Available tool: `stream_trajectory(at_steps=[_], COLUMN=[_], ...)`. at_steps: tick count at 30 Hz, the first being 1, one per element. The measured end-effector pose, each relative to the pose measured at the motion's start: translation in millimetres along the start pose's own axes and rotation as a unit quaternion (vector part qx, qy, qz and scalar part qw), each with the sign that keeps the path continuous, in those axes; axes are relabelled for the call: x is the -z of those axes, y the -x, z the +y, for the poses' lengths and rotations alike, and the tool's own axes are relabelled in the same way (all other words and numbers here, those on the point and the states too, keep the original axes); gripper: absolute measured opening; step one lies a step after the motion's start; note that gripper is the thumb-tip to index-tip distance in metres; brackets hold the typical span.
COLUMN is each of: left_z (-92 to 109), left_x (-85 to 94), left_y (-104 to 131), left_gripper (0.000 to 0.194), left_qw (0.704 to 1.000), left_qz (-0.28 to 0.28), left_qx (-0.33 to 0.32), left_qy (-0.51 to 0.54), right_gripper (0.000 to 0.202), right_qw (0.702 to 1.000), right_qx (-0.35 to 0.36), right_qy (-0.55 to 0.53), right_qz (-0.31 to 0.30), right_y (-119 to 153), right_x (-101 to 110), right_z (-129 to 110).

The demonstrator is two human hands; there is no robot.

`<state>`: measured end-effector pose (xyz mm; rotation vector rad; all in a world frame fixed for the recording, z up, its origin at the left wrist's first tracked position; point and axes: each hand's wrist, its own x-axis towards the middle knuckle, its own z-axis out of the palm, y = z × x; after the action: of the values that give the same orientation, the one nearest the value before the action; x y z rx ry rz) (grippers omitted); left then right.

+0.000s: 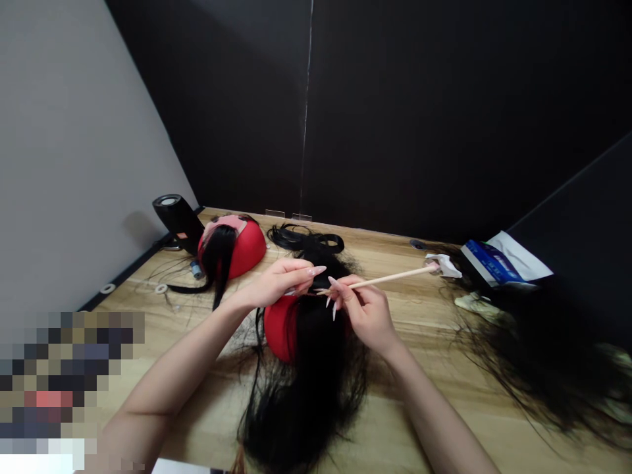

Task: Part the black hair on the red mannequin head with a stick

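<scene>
A red dome-shaped wig block (280, 329) stands on the wooden table in front of me, with long black hair (316, 375) falling over it toward me. My left hand (284, 282) is at the top of the block, thumb and forefinger pressed together against the dark hair; what lies between them is too small to make out. In a pinch, my right hand (363, 309) holds a thin wooden stick (395, 277). One end of the stick points at the left fingertips, and the other slants up to the right. More black hair (320, 247) lies behind the block.
A second red wig block (249, 250) with a pink patch and black hair stands back left, beside a black cylindrical speaker (178, 222). At right are a blue-and-white packet (498, 263), crumpled white tissue (447, 265) and a loose black hair bundle (538, 349). Dark panels (419, 118) wall the back.
</scene>
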<state>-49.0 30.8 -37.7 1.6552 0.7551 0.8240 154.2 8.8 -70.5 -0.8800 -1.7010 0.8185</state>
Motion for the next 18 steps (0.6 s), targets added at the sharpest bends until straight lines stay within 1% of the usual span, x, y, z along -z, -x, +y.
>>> stream_trajectory(at_steps=[5,11,18], left_z=[2.0,7.6,7.2], left_x=[-1.4,-7.7,-10.5], left_y=[-0.8,-1.8,-1.2], left_gripper=[0.044,0.045,0.044], left_qw=[0.999,0.996,0.996], left_qz=[0.001,-0.004,-0.007], left_qx=[0.012,0.033,0.030], left_qy=[-0.034,-0.086,-0.087], right_gripper=[0.024,0.029,0.032], right_qw=[0.996,0.985,0.969], right_qx=[-0.055,-0.116,-0.170], right_qy=[-0.062,-0.098,-0.133], right_qz=[0.040,0.081,0.116], right_y=[-1.0,-3.4,-4.6], right_x=[1.2,-2.3,-4.2], right_z=[4.7,6.6,7.8])
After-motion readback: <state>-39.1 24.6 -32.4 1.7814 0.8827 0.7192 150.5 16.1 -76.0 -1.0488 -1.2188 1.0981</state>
